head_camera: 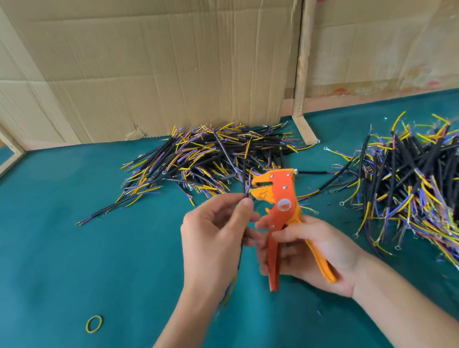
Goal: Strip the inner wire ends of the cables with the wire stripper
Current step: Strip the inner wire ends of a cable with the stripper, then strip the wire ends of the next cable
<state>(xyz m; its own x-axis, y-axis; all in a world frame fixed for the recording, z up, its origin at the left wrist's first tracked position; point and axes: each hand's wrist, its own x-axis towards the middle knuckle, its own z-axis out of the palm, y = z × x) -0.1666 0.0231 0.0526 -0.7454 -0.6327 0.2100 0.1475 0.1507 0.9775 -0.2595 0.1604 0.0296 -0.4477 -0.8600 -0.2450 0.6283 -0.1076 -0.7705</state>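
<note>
Cable [244, 185] at the wire stripper [279, 205] mouth
Our left hand [217, 241] pinches it; right hand [314, 253] grips the handles; next we seat an inner wire and squeeze.

A yellow rubber band [94, 324] lies on the green worktop [56, 259]. Cardboard sheets [161, 64] and wooden posts [304, 52] stand behind.

Two bare forearms are seen rising from the lower edge of the view, ending in the left hand [215, 235] and the right hand [317, 253]. Both arms are uncovered as far as they can be seen. The fingernails are kept short and unpainted.
</note>
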